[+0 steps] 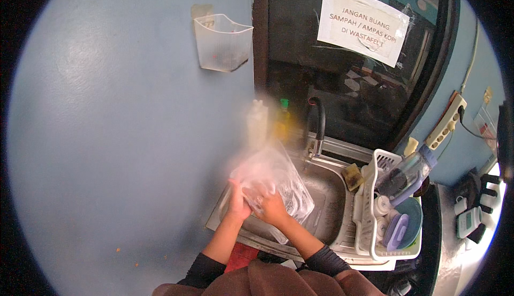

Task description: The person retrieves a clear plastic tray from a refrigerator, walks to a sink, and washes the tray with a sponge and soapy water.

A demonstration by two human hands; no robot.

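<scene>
A clear plastic container (295,193), streaked with white suds, is tilted over the stainless steel sink (331,199). My left hand (237,199) grips its near left side, thumb pointing up. The fingers of my right hand (271,205) reach into the container and press on its inner surface. A hazy patch over the picture's middle blurs both sets of fingertips, so I cannot tell whether the right hand holds anything. Behind the container rises a black gooseneck faucet (319,123).
A white dish rack (367,231) with a clear pitcher (405,177), cups and lids stands right of the sink. Near it lies a sponge (353,176). Bottles, one yellow (282,123), stand behind. A wall bin (223,47) hangs above left; a power strip (446,121) is mounted right.
</scene>
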